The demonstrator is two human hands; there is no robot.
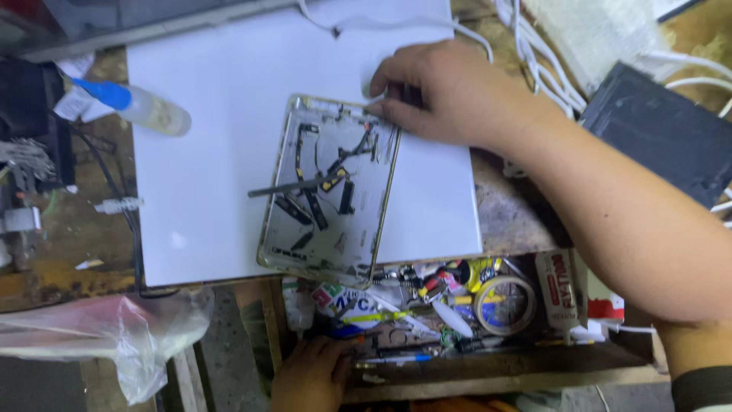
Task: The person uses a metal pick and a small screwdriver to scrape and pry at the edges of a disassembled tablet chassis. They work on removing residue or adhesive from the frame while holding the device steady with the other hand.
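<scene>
While the bottle (145, 109) with the blue cap lies at the far left of the white board (213, 191), the open tablet shell (328, 191) rests near the middle of this board, its inside facing up. A thin dark tool (286, 188) lies across the shell, not held by anybody. Below it, the left hand (309, 375) reaches into the drawer (457, 366); the fingers are bent and touch the small items, but I cannot tell if they hold something. Further right, a tape roll (505, 304) and a glue tube (563, 290) lie in the same drawer. The right hand (450, 93) presses on the top corner of the shell, fingers close together and flat, holding nothing that I can see.

I think the shell can slide, because only one corner is pressed and its lower edge lies just at the board's edge above the drawer. The loose tool may also roll into the thin cables inside.

Under the board is an old, stained wooden bench (69, 229), very crowded. A plastic bag (114, 328) hangs at the left front, white cables (549, 69) run at the back right, and a dark box (663, 130) sits at the far right.
</scene>
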